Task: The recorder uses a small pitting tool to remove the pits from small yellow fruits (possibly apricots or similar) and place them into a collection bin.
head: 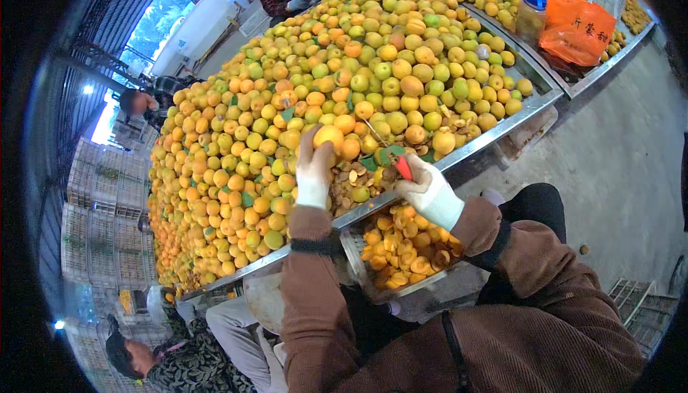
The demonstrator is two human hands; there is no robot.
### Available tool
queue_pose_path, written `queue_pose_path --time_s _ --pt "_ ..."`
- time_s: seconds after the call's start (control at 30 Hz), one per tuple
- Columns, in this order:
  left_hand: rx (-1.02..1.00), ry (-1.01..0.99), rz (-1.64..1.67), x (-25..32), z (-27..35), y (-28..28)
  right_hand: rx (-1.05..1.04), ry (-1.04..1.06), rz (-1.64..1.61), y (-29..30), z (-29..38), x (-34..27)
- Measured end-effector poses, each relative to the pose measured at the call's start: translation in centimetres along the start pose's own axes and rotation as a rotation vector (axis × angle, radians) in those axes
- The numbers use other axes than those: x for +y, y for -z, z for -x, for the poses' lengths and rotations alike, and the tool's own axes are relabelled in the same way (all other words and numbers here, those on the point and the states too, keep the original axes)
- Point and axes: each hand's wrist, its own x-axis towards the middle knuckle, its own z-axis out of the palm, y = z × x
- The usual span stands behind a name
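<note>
My left hand (314, 170), in a white glove with soiled fingers, holds a yellow-orange apricot (329, 137) over the edge of a large heap of apricots (258, 140). To its right, my gloved right hand (427, 186) grips the red handle (403, 168) of a thin metal tool whose shaft points up and left, towards the pile. Apricot stones (352, 180) and green leaves (368, 163) lie between my hands, inside the metal rim. Below that rim, in front of me, a plastic crate (352, 250) holds halved apricots (408, 248).
The metal table edge (484, 148) runs diagonally before me. An orange plastic bag (576, 30) and a blue-lidded jar (531, 19) stand at the upper right. Other people sit lower left, at the left and across the heap. Stacked crates (102, 231) stand at the far left.
</note>
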Motion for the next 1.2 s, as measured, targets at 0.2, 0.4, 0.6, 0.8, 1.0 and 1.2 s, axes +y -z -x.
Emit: queue_pose_path --time_s 0.2,0.4,0.6,0.8,1.0,1.2 --pt "-0.087 0.479 1.251 6.4 8.9 -3.9 -0.076 0.056 -0.013 1.5 0.3 -1.9" --pt "0.067 0.443 1.074 5.7 11.9 -3.7 -0.304 -0.296 -0.367 -1.4 2.2 -5.8" --pt "0.047 0.515 1.420 6.3 12.3 -3.5 -0.336 -0.333 -0.471 -3.1 2.9 -4.5" --pt "-0.059 0.545 1.468 4.3 13.5 -3.0 -0.368 -0.332 -0.470 -3.6 2.3 -4.5" --pt "0.022 0.457 1.282 3.5 13.5 -2.6 -0.327 -0.357 -0.421 -4.9 3.1 -3.6" --pt "0.032 0.356 0.748 3.9 12.7 -2.3 -0.173 -0.185 -0.246 -7.4 2.8 3.2"
